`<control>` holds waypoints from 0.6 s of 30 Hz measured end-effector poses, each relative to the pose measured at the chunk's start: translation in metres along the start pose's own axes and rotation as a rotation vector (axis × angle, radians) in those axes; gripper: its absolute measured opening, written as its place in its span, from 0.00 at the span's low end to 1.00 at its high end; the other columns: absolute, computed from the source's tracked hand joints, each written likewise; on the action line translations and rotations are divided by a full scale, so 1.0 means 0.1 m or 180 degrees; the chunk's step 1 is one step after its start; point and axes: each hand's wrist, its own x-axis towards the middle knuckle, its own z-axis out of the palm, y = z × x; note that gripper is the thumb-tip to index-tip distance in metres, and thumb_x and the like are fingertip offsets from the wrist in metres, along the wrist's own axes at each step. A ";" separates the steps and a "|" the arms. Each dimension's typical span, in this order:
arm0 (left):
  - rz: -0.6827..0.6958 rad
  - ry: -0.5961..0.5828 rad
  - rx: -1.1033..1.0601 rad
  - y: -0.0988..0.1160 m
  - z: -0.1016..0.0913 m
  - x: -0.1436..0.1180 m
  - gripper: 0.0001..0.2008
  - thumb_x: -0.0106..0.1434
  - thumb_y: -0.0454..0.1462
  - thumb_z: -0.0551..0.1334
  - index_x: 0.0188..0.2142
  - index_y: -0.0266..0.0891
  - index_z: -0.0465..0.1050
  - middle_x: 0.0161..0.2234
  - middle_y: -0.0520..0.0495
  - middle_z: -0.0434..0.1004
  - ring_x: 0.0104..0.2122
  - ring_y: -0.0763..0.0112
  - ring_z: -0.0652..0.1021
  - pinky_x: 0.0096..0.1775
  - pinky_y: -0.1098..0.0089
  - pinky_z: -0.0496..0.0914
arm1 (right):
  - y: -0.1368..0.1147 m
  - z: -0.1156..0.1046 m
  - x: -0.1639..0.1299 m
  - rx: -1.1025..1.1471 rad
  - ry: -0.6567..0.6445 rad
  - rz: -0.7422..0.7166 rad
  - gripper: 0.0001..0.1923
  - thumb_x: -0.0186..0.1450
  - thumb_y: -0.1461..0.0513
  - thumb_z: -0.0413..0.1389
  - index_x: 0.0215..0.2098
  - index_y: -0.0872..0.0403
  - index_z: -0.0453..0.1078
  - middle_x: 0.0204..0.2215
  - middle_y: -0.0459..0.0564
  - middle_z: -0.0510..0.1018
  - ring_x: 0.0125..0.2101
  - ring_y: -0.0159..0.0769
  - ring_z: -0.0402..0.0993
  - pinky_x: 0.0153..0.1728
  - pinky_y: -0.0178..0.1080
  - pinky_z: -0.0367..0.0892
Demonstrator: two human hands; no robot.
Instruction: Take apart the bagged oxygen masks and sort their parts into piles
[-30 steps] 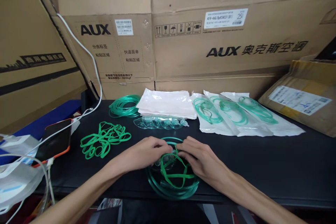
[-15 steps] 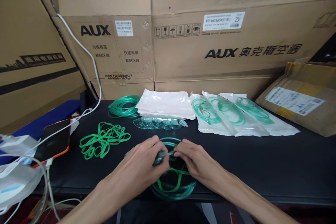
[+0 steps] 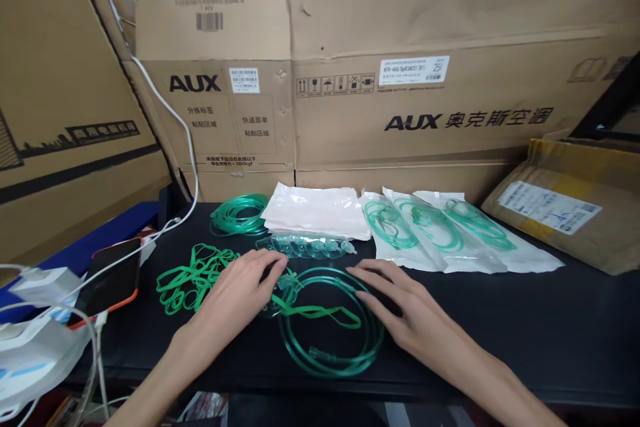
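My left hand (image 3: pixel 247 280) is curled round a clear green oxygen mask (image 3: pixel 289 287), which shows past the thumb; the other fingers are partly hidden. From the mask a green elastic strap (image 3: pixel 320 311) stretches to the right over a coil of clear green tubing (image 3: pixel 330 371) on the table. A tube connector (image 3: pixel 323 355) lies inside the loop. My right hand (image 3: pixel 393 297) is open at the coil's upper right, fingers apart, with the fingertips at the tubing. Beside my left hand is a tangle of green elastic straps (image 3: pixel 193 280).
Behind are another tubing coil (image 3: pixel 240 213), a row of clear masks (image 3: pixel 313 247), a stack of white pouches (image 3: pixel 317 210) and several filled pouches (image 3: pixel 435 233). A phone (image 3: pixel 110 277) and white cables lie left. Cardboard boxes (image 3: pixel 340 107) wall the back; a taped parcel (image 3: pixel 550 207) stands right.
My hands have moved apart. The left has shifted left with the mask, and the right has opened and moved right to the tubing's edge. The view has tilted up slightly.
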 end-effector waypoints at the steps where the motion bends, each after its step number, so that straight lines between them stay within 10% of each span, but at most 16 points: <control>1: 0.0118 0.0126 0.0072 0.00 0.00 -0.03 0.16 0.77 0.44 0.52 0.48 0.43 0.77 0.48 0.47 0.81 0.50 0.57 0.77 0.54 0.59 0.65 | 0.00 -0.05 -0.08 -0.0034 -0.0002 -0.0097 0.18 0.76 0.60 0.51 0.61 0.46 0.71 0.56 0.54 0.73 0.55 0.44 0.73 0.55 0.47 0.71; 9: 0.1000 -0.0143 0.0029 0.15 0.16 -0.23 0.13 0.71 0.45 0.64 0.53 0.47 0.73 0.54 0.49 0.75 0.56 0.60 0.72 0.64 0.50 0.58 | -0.15 0.00 -0.53 -0.0857 -0.0564 -0.0752 0.21 0.68 0.51 0.62 0.58 0.45 0.73 0.52 0.54 0.81 0.52 0.56 0.77 0.49 0.56 0.76; 18: 0.1279 -0.0193 -0.0170 0.07 0.33 -0.17 0.08 0.72 0.36 0.62 0.50 0.45 0.76 0.52 0.48 0.75 0.54 0.62 0.73 0.57 0.59 0.70 | -0.12 -0.17 -0.63 -0.0534 -0.0577 -0.0956 0.11 0.70 0.58 0.57 0.50 0.40 0.74 0.39 0.48 0.84 0.41 0.47 0.81 0.42 0.47 0.77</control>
